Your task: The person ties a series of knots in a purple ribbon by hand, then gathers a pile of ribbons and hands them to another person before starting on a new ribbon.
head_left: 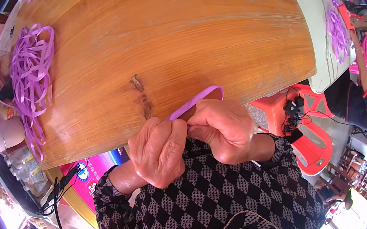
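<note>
A narrow purple ribbon (193,101) loops up between my two hands, just over the table's near edge. My left hand (159,152) is closed, its curled fingers pinching one end of the ribbon. Close beside it, my right hand (224,130) is also closed, with thumb and forefinger pressed on the ribbon where the loop comes down. The fingertips nearly meet, and they hide whatever part of the ribbon lies between them.
The wooden table (211,35) spreads ahead. A heap of purple ribbon (31,72) lies at its left edge, by a pale rounded object (7,134). At right are a white table (320,55) with more ribbon, a red plastic chair (314,147) holding black cables, and another person (356,100).
</note>
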`<move>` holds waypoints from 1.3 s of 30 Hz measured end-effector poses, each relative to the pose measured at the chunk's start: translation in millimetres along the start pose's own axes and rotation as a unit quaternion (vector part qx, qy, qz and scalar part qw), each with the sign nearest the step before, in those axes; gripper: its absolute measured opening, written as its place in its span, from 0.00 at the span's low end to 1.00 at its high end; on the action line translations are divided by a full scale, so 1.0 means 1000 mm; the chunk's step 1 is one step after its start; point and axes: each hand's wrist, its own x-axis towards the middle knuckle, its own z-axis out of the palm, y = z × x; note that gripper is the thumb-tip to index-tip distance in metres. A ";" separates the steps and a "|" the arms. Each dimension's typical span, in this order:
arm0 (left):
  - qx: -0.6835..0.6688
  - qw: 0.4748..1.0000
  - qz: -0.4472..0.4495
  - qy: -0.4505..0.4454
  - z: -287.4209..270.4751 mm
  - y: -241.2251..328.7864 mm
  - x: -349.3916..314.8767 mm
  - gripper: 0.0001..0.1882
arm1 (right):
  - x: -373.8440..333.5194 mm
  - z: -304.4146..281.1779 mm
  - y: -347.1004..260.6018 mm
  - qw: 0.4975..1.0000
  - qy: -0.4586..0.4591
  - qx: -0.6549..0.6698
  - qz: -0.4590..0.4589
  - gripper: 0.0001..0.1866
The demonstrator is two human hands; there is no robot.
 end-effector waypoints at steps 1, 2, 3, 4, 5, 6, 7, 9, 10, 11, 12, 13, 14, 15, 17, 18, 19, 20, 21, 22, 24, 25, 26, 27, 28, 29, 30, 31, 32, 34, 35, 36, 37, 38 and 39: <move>0.003 1.000 0.001 0.001 0.000 0.001 -0.002 0.21 | 0.000 0.001 -0.001 1.000 -0.001 0.001 -0.003 0.06; 0.000 0.999 -0.037 0.007 0.001 0.003 -0.004 0.19 | -0.001 0.003 -0.002 0.999 0.004 0.025 0.031 0.04; -0.005 0.997 -0.073 0.013 0.002 0.003 -0.004 0.17 | 0.000 0.004 -0.003 0.997 0.011 0.047 0.065 0.03; -0.004 0.997 -0.070 0.014 0.001 0.004 -0.001 0.17 | 0.003 0.005 -0.004 0.997 0.012 0.046 0.061 0.03; -0.004 0.994 -0.108 0.034 -0.001 0.005 0.004 0.14 | 0.008 0.004 -0.007 0.997 0.006 0.046 0.066 0.02; -0.004 0.988 -0.145 0.056 -0.002 0.005 0.008 0.11 | 0.013 0.002 -0.009 0.997 -0.001 0.045 0.069 0.02; -0.061 0.978 -0.192 0.054 -0.004 0.004 0.009 0.07 | 0.016 0.000 -0.010 0.997 -0.003 0.044 0.064 0.02; -0.111 0.963 -0.242 0.040 -0.009 0.004 0.009 0.05 | 0.021 -0.006 -0.011 0.992 -0.045 0.063 0.104 0.04; -0.163 0.942 -0.292 0.022 -0.011 0.004 0.008 0.04 | 0.022 -0.007 -0.011 0.992 -0.048 0.065 0.099 0.04; -0.159 0.943 -0.292 0.025 -0.011 0.003 0.008 0.04 | 0.021 -0.008 -0.011 0.990 -0.053 0.060 0.119 0.05; -0.229 0.908 -0.351 0.029 -0.011 0.005 0.006 0.05 | 0.019 -0.009 -0.012 0.986 -0.057 0.055 0.144 0.06; -0.297 0.864 -0.406 0.033 -0.011 0.006 0.005 0.06 | 0.017 -0.009 -0.010 0.986 -0.046 0.036 0.157 0.06; -0.296 0.863 -0.408 0.033 -0.014 0.006 0.003 0.06 | 0.017 -0.010 -0.011 0.986 -0.047 0.037 0.158 0.06; -0.343 0.822 -0.454 0.011 -0.016 0.005 0.002 0.07 | 0.020 -0.012 -0.013 0.992 -0.050 -0.015 0.114 0.07; -0.386 0.776 -0.499 -0.008 -0.018 0.005 0.002 0.08 | 0.023 -0.012 -0.013 0.994 -0.055 -0.066 0.068 0.07; -0.419 0.745 -0.518 -0.014 -0.018 0.005 0.004 0.09 | 0.024 -0.011 -0.012 0.995 -0.049 -0.078 0.041 0.07; -0.450 0.713 -0.537 -0.021 -0.018 0.005 0.005 0.09 | 0.024 -0.010 -0.011 0.995 -0.043 -0.089 0.015 0.07; -0.452 0.713 -0.536 -0.020 -0.019 0.004 0.007 0.09 | 0.024 -0.010 -0.011 0.995 -0.043 -0.091 0.014 0.07; -0.478 0.692 -0.541 -0.027 -0.020 0.004 0.008 0.09 | 0.023 -0.011 -0.009 0.996 -0.030 -0.074 0.025 0.07; -0.503 0.670 -0.545 -0.034 -0.020 0.003 0.008 0.09 | 0.022 -0.011 -0.008 0.998 -0.017 -0.057 0.036 0.06; -0.515 0.673 -0.530 -0.021 -0.019 0.003 0.008 0.09 | 0.022 -0.009 -0.003 0.998 -0.005 -0.054 0.037 0.05; -0.526 0.676 -0.516 -0.010 -0.018 0.004 0.008 0.09 | 0.022 -0.008 -0.002 0.998 0.009 -0.050 0.038 0.05; -0.527 0.676 -0.516 -0.009 -0.018 0.005 0.009 0.09 | 0.021 -0.008 -0.002 0.998 0.008 -0.051 0.037 0.05; -0.499 0.688 -0.527 -0.012 -0.020 0.008 0.010 0.08 | 0.021 -0.008 -0.003 0.998 0.006 -0.056 0.022 0.05; -0.470 0.699 -0.539 -0.014 -0.021 0.009 0.011 0.08 | 0.021 -0.008 -0.003 0.998 0.004 -0.060 0.006 0.06; -0.470 0.699 -0.538 -0.013 -0.017 0.010 0.009 0.08 | 0.020 -0.008 -0.003 0.998 0.002 -0.060 0.005 0.06; -0.430 0.765 -0.479 0.017 -0.012 0.009 0.004 0.06 | 0.020 -0.007 -0.002 0.999 0.001 -0.050 -0.020 0.06; -0.385 0.823 -0.416 0.046 -0.009 0.008 0.002 0.05 | 0.019 -0.007 0.000 0.998 0.000 -0.040 -0.045 0.07; -0.385 0.823 -0.415 0.047 -0.010 0.008 0.002 0.05 | 0.020 -0.006 0.001 0.998 -0.001 -0.040 -0.046 0.07; -0.274 0.903 -0.330 0.024 -0.011 0.004 0.004 0.07 | 0.020 -0.005 0.004 0.995 0.015 -0.031 -0.089 0.09; -0.276 0.903 -0.329 0.024 -0.011 0.003 0.006 0.07 | 0.020 -0.006 0.005 0.995 0.016 -0.033 -0.089 0.09; -0.246 0.920 -0.303 0.015 -0.012 0.002 0.007 0.08 | 0.021 -0.005 0.006 0.995 0.011 -0.023 -0.093 0.10; -0.216 0.936 -0.277 0.006 -0.013 0.001 0.007 0.09 | 0.021 -0.005 0.007 0.995 0.007 -0.013 -0.097 0.11; -0.214 0.937 -0.278 0.007 -0.013 0.001 0.007 0.09 | 0.020 -0.005 0.008 0.995 0.006 -0.011 -0.098 0.11; -0.206 0.939 -0.273 -0.006 -0.012 0.000 0.004 0.10 | 0.019 -0.005 0.011 0.995 -0.009 -0.023 -0.092 0.09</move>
